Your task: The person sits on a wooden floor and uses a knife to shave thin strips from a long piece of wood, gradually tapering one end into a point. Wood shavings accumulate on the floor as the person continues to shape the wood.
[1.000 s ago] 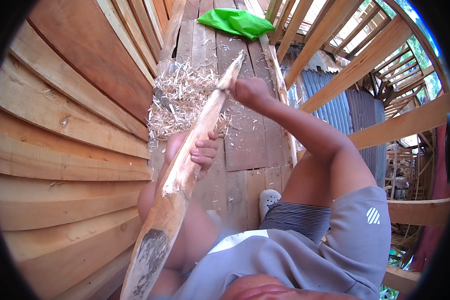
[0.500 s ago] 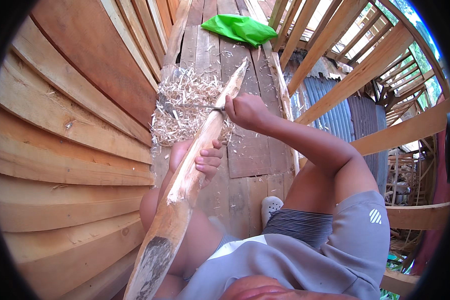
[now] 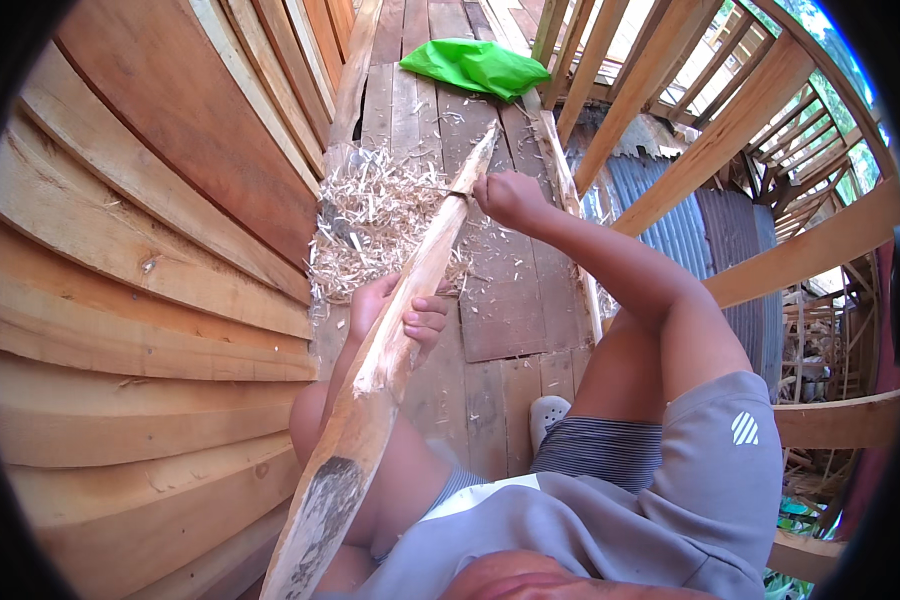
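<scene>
A long pale wooden pole [image 3: 403,318] slants from my lap up and away, tapering to a ragged point at its far end. Its upper length is stripped and whitish; lower down the surface is browner, with a dark grey patch. My left hand [image 3: 426,322] is wrapped round the pole near its middle, fingers showing on the right side. Farther up, my right hand [image 3: 513,200] is closed on a knife [image 3: 455,193], whose thin blade lies across the pole below the tip. The knife's handle is mostly hidden in my fist.
Curled wood shavings [image 3: 375,225] are heaped on the plank floor [image 3: 505,325] left of the pole. A bright green plastic bag [image 3: 475,66] lies beyond the tip. A board wall [image 3: 160,260] rises close on the left; a wooden railing [image 3: 715,140] runs along the right.
My right hand and the knife have moved slightly up along the pole, toward its tip. My left hand keeps its hold. The whole view has shifted a little.
</scene>
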The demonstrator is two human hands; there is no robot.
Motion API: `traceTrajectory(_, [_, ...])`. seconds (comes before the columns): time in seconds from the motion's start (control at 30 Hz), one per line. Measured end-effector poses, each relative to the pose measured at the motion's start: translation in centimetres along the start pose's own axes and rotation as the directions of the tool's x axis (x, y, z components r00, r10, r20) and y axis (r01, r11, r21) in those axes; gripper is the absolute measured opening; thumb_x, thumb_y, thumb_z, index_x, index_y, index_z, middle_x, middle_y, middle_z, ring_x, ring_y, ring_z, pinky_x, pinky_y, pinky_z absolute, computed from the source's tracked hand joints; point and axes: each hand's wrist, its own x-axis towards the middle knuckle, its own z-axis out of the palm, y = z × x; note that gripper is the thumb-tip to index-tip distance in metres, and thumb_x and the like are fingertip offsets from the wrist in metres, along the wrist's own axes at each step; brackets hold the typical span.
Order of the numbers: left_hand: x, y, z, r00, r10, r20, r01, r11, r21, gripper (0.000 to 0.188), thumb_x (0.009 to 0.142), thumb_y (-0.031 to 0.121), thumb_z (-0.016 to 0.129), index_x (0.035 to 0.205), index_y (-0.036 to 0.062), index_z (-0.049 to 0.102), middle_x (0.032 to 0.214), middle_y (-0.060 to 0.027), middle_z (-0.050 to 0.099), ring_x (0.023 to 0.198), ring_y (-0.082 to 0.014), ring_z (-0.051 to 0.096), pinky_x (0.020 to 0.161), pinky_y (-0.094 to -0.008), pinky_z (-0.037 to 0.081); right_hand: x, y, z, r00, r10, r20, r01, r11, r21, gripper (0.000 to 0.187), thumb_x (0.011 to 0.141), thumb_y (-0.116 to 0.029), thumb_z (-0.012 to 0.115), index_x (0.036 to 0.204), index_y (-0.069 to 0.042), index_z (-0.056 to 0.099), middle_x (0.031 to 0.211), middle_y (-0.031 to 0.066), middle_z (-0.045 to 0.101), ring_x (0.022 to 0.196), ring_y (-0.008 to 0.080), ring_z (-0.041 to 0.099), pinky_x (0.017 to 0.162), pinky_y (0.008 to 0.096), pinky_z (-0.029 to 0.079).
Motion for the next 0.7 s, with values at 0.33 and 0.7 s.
traceTrajectory(0.33, [1.9,1.0,-1.4,0.992,-0.024,-0.121,0.041,0.99,0.134,0.068,0.091,0.063,0.039,0.111,-0.0007,0.052,0.071,-0.0051,0.045,0.055,-0.0146,0.042,0.048,-0.0275,0.036,5.0,5.9,1.3,0.648,0.102,0.755,-0.276,0.955,0.109,0.056,0.1,-0.052,0.017,0.07,-0.01,0.041,0.055,0.0028,0.038,0.042,0.0182,0.037,0.042,0.0377,0.034])
traceTrajectory(0.7, [0.5,-1.1,1.1,0.84,0.369,-0.398,-0.127,0.847,0.516,0.047,0.092,0.04,0.043,0.106,-0.0036,0.053,0.094,-0.022,0.059,0.098,-0.0412,0.064,0.058,-0.0327,0.054,0.8,4.3,-1.1,0.737,-0.203,0.644,-0.218,0.831,0.511,0.049,0.103,-0.045,0.037,0.085,-0.004,0.057,0.061,-0.0002,0.043,0.054,0.0111,0.043,0.051,0.0288,0.039])
